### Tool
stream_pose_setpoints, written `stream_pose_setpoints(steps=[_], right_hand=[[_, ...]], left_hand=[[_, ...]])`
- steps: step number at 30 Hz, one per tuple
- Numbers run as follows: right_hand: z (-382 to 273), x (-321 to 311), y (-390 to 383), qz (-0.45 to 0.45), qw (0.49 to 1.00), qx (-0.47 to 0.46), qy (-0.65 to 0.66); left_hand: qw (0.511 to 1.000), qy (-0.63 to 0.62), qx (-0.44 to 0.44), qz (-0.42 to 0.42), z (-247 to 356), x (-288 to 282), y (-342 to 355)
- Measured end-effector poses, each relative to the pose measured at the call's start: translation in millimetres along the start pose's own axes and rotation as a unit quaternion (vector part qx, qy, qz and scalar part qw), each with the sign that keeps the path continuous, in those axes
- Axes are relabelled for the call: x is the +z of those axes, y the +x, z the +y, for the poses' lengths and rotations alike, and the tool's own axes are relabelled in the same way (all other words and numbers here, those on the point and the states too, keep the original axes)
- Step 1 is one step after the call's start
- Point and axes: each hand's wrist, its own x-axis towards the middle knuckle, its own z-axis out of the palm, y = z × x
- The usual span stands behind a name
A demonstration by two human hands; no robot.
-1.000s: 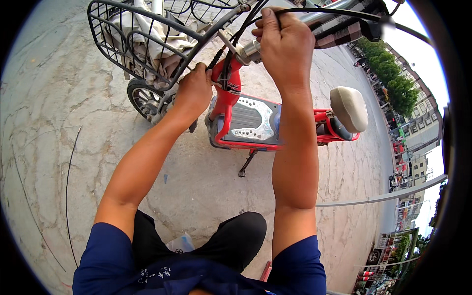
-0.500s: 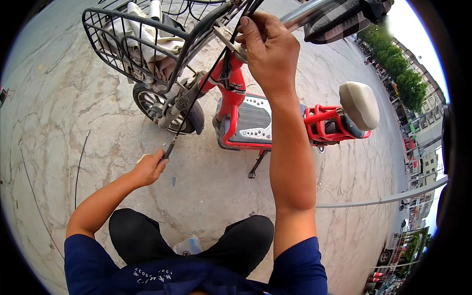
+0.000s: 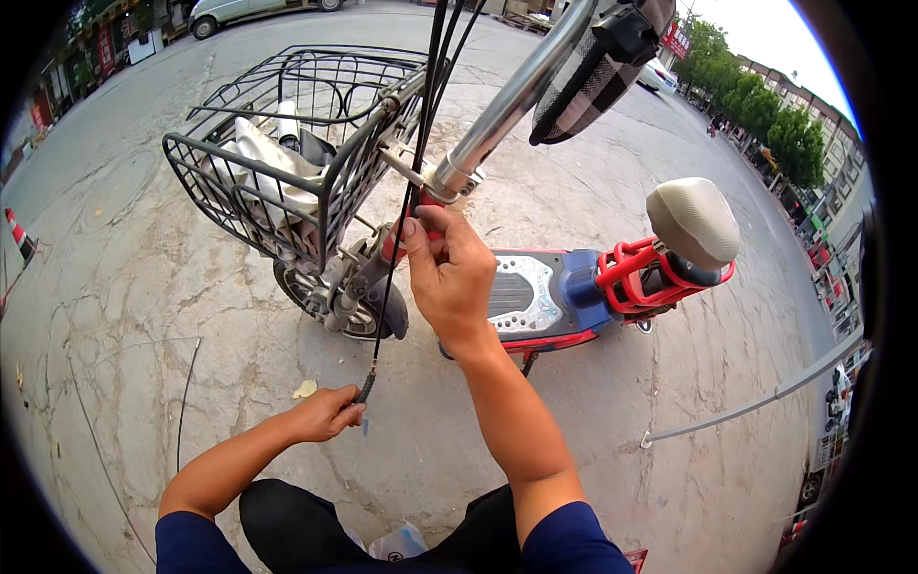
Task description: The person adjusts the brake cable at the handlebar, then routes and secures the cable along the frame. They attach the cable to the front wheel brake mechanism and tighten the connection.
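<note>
A black cable (image 3: pixel 382 316) runs down from the bundle beside the chrome handlebar stem (image 3: pixel 507 105). My left hand (image 3: pixel 325 413) is closed on its lower end, a dark ribbed fitting (image 3: pixel 365 388), above the pavement. My right hand (image 3: pixel 449 273) pinches the cable higher up, in front of the red front tube (image 3: pixel 392 247) of a scooter. A black wire basket (image 3: pixel 191 163) holding crumpled pale fabric (image 3: pixel 253 153) hangs over the front wheel (image 3: pixel 301 297). The grey footboard (image 3: pixel 516 292) lies right of my right hand.
A beige seat (image 3: pixel 693 220) tops the red rear frame (image 3: pixel 622 287). A grey pipe (image 3: pixel 727 416) lies at right. Thin wires (image 3: pixel 187 387) lie on the cracked pavement (image 3: pixel 143 239). A striped cone (image 3: pixel 19 230) stands left; a van (image 3: pixel 239 14) and trees (image 3: pixel 794 143) are farther back.
My left hand has left the front tube and drawn the cable end down toward me. My right hand has slid down the cable from beside the handlebar. The view has tilted upward.
</note>
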Motion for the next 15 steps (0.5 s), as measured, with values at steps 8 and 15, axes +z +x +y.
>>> stream_pose_setpoints(steps=[8, 15], right_hand=[[-70, -2, 124, 0.048, 0.93, -0.309, -0.193], [-102, 21, 145, 0.032, 0.919, -0.28, -0.276]], left_hand=[[0.991, 0.125, 0.008, 0.049, -23, -14, 32], [0.985, 0.139, 0.096, -0.027, -5, -13, 47]])
